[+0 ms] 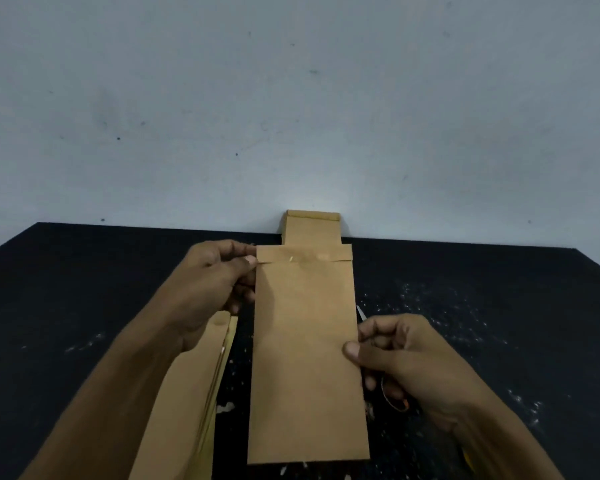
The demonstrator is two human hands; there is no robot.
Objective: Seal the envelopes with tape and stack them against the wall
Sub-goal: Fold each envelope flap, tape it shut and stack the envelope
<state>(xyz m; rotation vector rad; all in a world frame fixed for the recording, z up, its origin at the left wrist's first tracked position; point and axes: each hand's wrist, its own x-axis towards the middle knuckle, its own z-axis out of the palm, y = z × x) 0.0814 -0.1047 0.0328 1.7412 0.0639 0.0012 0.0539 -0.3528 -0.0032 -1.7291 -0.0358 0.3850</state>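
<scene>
the left hand (210, 278) pinches the top left corner of a brown envelope (305, 358), its thumb lying on the folded flap and the curled fingers behind the paper. the right hand (399, 355) takes the same envelope at its right edge, about halfway down, with the thumb pressed on the front face and the fingers curled behind; this grip also seems to keep something small with an orange bit (404, 405) tucked under the palm, though what it is cannot be told. between the two grips the envelope is held lengthwise, flap end away from the person, and a shiny strip of tape (300, 259) crosses the flap's edge near the middle.

just beyond the left hand's grip, past the flap, a stack of envelopes (311, 226) of the same brown leans upright against the pale wall (291, 98) at the back edge of the counter (499, 306). under the left forearm, on the near side of that grip, a pile of envelopes (201, 393) lies flat on the counter, their edges fanned slightly. close by the right hand's fingers, on the far side, a thin pale pointed thing (361, 312) shows on the counter; too little shows to name it. the counter is dark and flecked with pale scraps and specks, thickest to the outside of the right hand.
</scene>
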